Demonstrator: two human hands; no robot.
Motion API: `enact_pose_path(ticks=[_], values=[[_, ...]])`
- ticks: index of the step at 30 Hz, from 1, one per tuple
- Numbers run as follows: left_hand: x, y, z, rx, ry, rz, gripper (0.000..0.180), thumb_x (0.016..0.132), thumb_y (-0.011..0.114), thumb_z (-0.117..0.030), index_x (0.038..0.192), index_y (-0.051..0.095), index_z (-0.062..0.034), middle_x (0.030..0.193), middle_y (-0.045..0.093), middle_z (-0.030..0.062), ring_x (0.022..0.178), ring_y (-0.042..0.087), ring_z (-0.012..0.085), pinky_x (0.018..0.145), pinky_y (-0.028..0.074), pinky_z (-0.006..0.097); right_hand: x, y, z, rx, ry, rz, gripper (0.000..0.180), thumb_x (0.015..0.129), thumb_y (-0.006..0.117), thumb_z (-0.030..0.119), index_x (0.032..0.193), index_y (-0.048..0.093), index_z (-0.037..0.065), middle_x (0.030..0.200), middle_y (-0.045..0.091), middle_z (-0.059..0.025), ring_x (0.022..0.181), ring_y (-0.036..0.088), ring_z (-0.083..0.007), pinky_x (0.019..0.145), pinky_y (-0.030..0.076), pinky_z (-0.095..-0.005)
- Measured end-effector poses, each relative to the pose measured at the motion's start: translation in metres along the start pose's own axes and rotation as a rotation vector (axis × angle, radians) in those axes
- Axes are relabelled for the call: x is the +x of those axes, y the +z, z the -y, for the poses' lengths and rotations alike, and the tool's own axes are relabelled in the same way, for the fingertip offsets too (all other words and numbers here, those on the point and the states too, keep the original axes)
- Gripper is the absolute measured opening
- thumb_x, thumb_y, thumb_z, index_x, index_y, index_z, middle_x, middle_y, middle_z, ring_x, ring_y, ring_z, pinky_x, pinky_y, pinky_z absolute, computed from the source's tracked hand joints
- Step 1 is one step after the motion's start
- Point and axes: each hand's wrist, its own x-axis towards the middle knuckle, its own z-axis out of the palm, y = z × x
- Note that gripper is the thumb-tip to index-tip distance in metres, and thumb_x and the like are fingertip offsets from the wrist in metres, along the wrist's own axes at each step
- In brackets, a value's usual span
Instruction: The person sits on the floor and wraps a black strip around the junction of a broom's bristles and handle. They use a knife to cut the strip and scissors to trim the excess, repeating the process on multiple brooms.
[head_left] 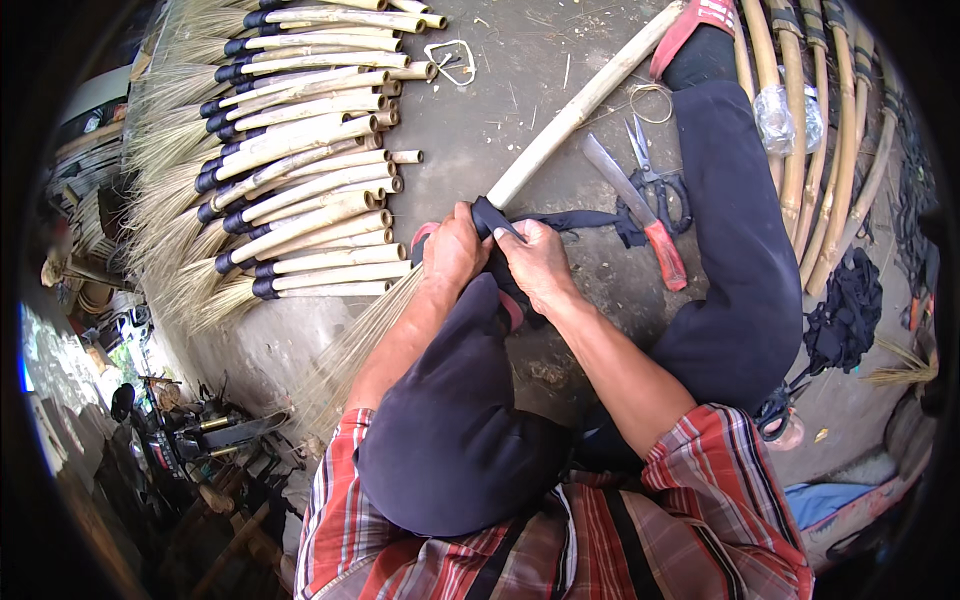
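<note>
A broom lies slantwise across my legs, its pale bamboo handle (575, 115) reaching up to my right foot and its straw bristles (385, 315) fanning out below my left forearm. Where straw meets bamboo, my left hand (455, 246) is closed round the broom. A black strip (487, 216) is wound about that joint. My right hand (538, 265) pinches the strip between thumb and fingers, close beside the left. Behind my right hand, a length of black strip trails right along the ground toward a knife (638, 210) with a red handle.
Rows of bound brooms (300, 190) lie at the left. Scissors (655, 180) rest by the knife, with a thin wire loop (652, 103) above them. A pale ring (452, 62) lies farther off. Bamboo poles (835, 150) and heaped black strips (845, 310) are at the right.
</note>
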Motion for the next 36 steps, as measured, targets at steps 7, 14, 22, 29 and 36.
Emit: enact_pose_path(ticks=[7, 14, 22, 29, 36], values=[[0.006, -0.015, 0.014, -0.135, 0.069, 0.138, 0.058, 0.081, 0.084, -0.029, 0.126, 0.061, -0.0002, 0.097, 0.076, 0.0265, 0.097, 0.075, 0.0439, 0.087, 0.058, 0.049, 0.004, -0.028, -0.01, 0.019, -0.016, 0.057, 0.014, 0.101, 0.069, 0.014, 0.096, 0.072, 0.001, 0.079, 0.062, 0.004, 0.065, 0.048, -0.0041, 0.056, 0.041, -0.0264], [0.025, -0.016, 0.035, -0.869, 0.063, 0.744, 0.057, 0.082, 0.091, -0.029, 0.127, 0.069, -0.0031, 0.099, 0.076, 0.0055, 0.093, 0.071, 0.0192, 0.087, 0.056, 0.034, 0.023, -0.027, -0.014, -0.062, 0.034, 0.085, 0.015, 0.1, 0.072, 0.017, 0.096, 0.072, 0.002, 0.078, 0.064, 0.0038, 0.063, 0.048, -0.0035, 0.053, 0.04, -0.0261], [-0.012, 0.006, 0.035, -0.682, 0.118, 0.088, 0.068, 0.089, 0.084, -0.038, 0.137, 0.057, 0.0012, 0.121, 0.073, 0.0218, 0.113, 0.072, 0.0322, 0.099, 0.054, 0.04, 0.035, -0.021, -0.031, -0.232, -0.045, 0.031, 0.022, 0.098, 0.074, 0.02, 0.095, 0.073, -0.002, 0.081, 0.07, -0.0013, 0.073, 0.058, -0.0073, 0.064, 0.048, -0.0297], [-0.008, -0.008, 0.026, -0.702, -0.009, 0.157, 0.058, 0.094, 0.078, -0.046, 0.129, 0.065, -0.0017, 0.108, 0.076, 0.0133, 0.097, 0.069, 0.0196, 0.09, 0.053, 0.033, 0.032, -0.03, -0.022, -0.259, -0.074, 0.095, 0.022, 0.099, 0.075, 0.023, 0.098, 0.072, 0.001, 0.081, 0.066, 0.0041, 0.069, 0.051, -0.0039, 0.059, 0.04, -0.026], [-0.017, -0.024, 0.027, -0.552, -0.063, 0.029, 0.069, 0.09, 0.077, -0.055, 0.132, 0.064, -0.0023, 0.122, 0.074, 0.0226, 0.115, 0.072, 0.0344, 0.101, 0.053, 0.041, -0.006, -0.078, 0.059, -0.745, -0.403, -0.282, 0.048, 0.095, 0.075, 0.033, 0.123, 0.071, -0.006, 0.1, 0.077, -0.0158, 0.088, 0.073, -0.0207, 0.082, 0.057, -0.0345]])
